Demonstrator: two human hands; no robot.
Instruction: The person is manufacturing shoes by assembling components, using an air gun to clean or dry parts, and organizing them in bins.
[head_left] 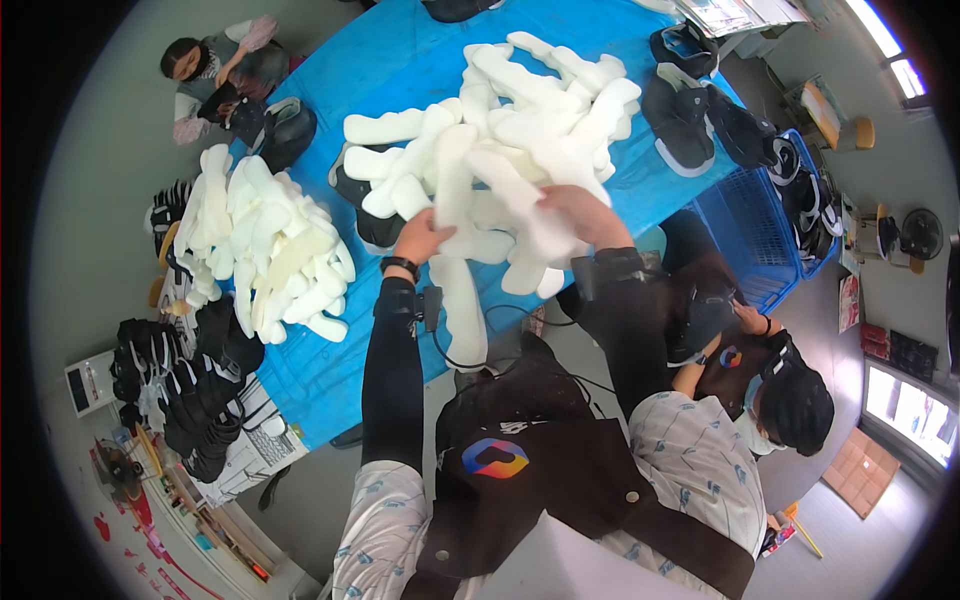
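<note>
A big heap of white foam shoe inserts, long pieces with wavy edges, lies on the blue-covered table before me. My left hand grips one upright insert near its lower end. My right hand is closed on another insert, which is smeared by motion and slants just right of the first. Below the left hand, one more insert hangs over the table's near edge. Dark shoes stand to the left of my left hand, partly under the heap.
A second insert pile lies at the table's left. Black shoes stand at the right end, beside a blue crate. Co-workers sit at the far left and near right, both handling dark shoes. Cables run between my wrists.
</note>
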